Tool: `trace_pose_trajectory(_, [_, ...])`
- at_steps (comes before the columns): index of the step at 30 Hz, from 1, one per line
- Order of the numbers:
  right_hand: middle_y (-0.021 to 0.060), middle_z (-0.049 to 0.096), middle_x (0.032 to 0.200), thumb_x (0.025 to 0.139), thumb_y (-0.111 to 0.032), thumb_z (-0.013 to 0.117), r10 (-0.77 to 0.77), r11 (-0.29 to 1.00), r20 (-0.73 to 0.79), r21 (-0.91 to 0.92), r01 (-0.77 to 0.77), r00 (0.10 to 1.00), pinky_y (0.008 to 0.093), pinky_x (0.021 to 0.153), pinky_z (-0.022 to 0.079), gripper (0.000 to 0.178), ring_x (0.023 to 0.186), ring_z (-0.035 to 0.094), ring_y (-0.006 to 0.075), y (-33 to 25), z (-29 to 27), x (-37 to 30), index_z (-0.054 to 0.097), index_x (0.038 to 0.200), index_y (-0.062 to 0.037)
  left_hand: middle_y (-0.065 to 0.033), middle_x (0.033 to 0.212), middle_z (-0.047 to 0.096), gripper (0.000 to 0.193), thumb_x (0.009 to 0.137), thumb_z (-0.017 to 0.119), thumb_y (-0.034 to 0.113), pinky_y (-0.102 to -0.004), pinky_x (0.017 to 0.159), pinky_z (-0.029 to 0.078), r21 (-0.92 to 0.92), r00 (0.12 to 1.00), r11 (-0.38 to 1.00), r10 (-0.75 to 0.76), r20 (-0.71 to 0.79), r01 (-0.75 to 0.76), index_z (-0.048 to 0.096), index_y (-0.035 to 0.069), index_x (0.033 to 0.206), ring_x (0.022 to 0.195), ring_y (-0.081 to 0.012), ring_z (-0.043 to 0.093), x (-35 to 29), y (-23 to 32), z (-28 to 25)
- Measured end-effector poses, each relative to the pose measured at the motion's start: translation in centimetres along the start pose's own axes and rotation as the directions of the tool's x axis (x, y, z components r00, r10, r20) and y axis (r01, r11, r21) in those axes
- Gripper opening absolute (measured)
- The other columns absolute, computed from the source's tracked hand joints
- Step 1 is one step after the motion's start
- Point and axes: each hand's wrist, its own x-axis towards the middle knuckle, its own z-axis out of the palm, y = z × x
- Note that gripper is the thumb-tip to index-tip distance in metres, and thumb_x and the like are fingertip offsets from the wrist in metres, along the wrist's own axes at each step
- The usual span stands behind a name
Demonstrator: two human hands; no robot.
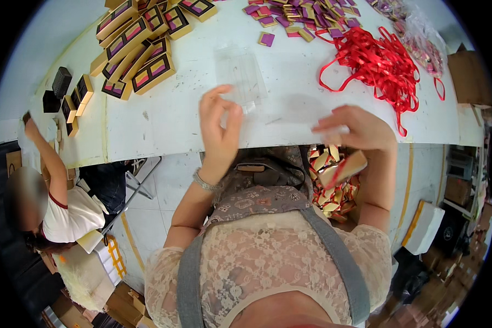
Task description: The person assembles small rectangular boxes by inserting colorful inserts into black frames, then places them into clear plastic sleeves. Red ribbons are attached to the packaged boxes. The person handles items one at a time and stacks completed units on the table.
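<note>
My left hand [220,128] is raised over the near part of the white table, its fingers loosely bent and apart with nothing in them. Just beyond it lie flat clear plastic sleeves [240,76]. At the table's near edge, my right hand [355,128] is slightly blurred, with fingers spread and no object in its grasp. Below that hand is a tilted gold box with a red ribbon [341,170]; whether it is falling or resting cannot be told. It is above a heap of similar gold and red pieces [333,205] beside my lap.
Gold boxes with dark window fronts [139,46] are stacked at the far left. Small purple, pink and gold squares [311,16] lie at the back. A tangle of red ribbon loops [374,68] covers the right. Another person [65,213] sits at the left.
</note>
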Motion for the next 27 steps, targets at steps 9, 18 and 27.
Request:
trace_pose_trajectory(9, [0.0172, 0.067, 0.085, 0.066, -0.045, 0.079, 0.285, 0.779, -0.596, -0.313, -0.544, 0.751, 0.0421, 0.069, 0.053, 0.056, 0.082, 0.066, 0.0273, -1.1, 7.6, 17.7, 0.061, 0.093, 0.0010, -0.0244, 0.123, 0.054, 0.062, 0.086, 0.061, 0.020, -0.0424, 0.090, 0.044, 0.422, 0.959, 0.889, -0.252, 0.130, 0.176, 0.035, -0.006, 0.136, 0.104, -0.0358, 0.055, 0.9, -0.9, 1.2])
trace_pose_trajectory(18, [0.0095, 0.067, 0.084, 0.082, -0.022, 0.069, 0.197, 0.979, -0.620, 0.082, -0.187, 0.760, 0.0363, 0.066, 0.050, 0.024, 0.075, 0.064, 0.0240, -3.2, 6.8, 16.0, 0.065, 0.100, -0.0071, -0.0183, 0.127, 0.055, 0.072, 0.094, 0.056, 0.026, -0.0385, 0.088, 0.047, -0.308, 0.905, 0.884, -0.404, -0.131, 0.351, 0.015, -0.004, 0.145, 0.104, -0.0254, 0.058, 2.0, -2.6, -0.6])
trace_pose_trajectory(27, [0.0111, 0.067, 0.089, 0.077, -0.020, 0.067, -0.052, 0.984, -0.595, -0.165, -0.059, 0.802, 0.0387, 0.065, 0.052, 0.039, 0.080, 0.065, 0.0291, -8.1, 6.5, 9.6, 0.062, 0.114, -0.0118, -0.0067, 0.094, 0.058, 0.055, 0.089, 0.055, 0.008, -0.0351, 0.088, 0.049, -0.885, 0.909, 0.379, -0.404, 0.106, 0.271, 0.036, 0.000, 0.140, 0.091, -0.0191, 0.059, 3.8, -2.8, -1.7])
